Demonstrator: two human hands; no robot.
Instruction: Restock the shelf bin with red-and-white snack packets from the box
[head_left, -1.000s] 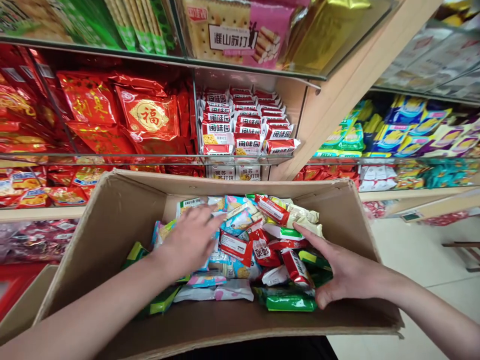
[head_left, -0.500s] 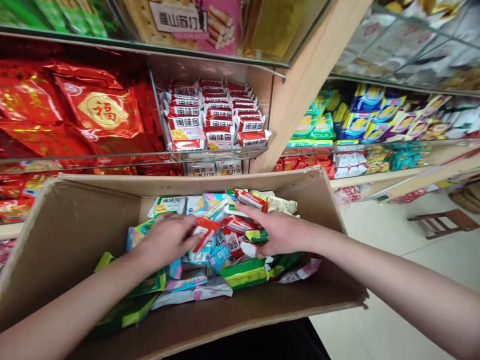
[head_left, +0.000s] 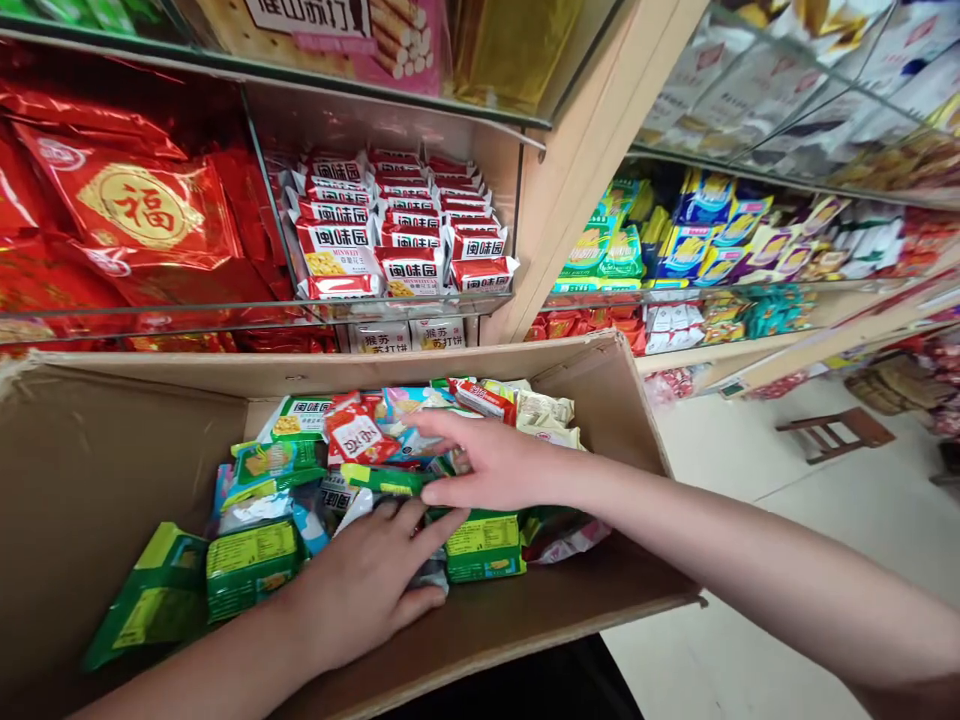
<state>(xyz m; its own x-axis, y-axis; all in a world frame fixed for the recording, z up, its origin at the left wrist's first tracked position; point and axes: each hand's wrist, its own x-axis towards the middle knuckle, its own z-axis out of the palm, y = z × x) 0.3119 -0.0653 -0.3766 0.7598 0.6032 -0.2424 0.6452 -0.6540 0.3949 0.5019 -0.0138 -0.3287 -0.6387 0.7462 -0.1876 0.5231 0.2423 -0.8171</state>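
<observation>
A cardboard box (head_left: 645, 470) full of loose snack packets stands in front of me. Inside it, my left hand (head_left: 375, 565) rests low over the packets near the front wall, its fingers spread apart. Just above it, my right hand (head_left: 495, 462) reaches in with thumb and fingers apart, over a narrow green packet (head_left: 386, 478). By its fingertips is a red and white packet (head_left: 356, 430). Below it lies a green packet with a yellow-green panel (head_left: 486, 545). Green packets (head_left: 253, 565) lie left of my left hand. My hands cover part of the pile.
Behind the box rise glass shelves with red and white biscuit packets (head_left: 412, 255) and large red bags (head_left: 154, 205). A wooden post (head_left: 559, 180) divides them from more shelves at right. A small wooden stool (head_left: 836, 435) stands on the tiled floor.
My left hand has moved right and toward the front of the box, away from a red packet. My right hand has shifted slightly left. Packets have been shuffled, and the view has turned a little.
</observation>
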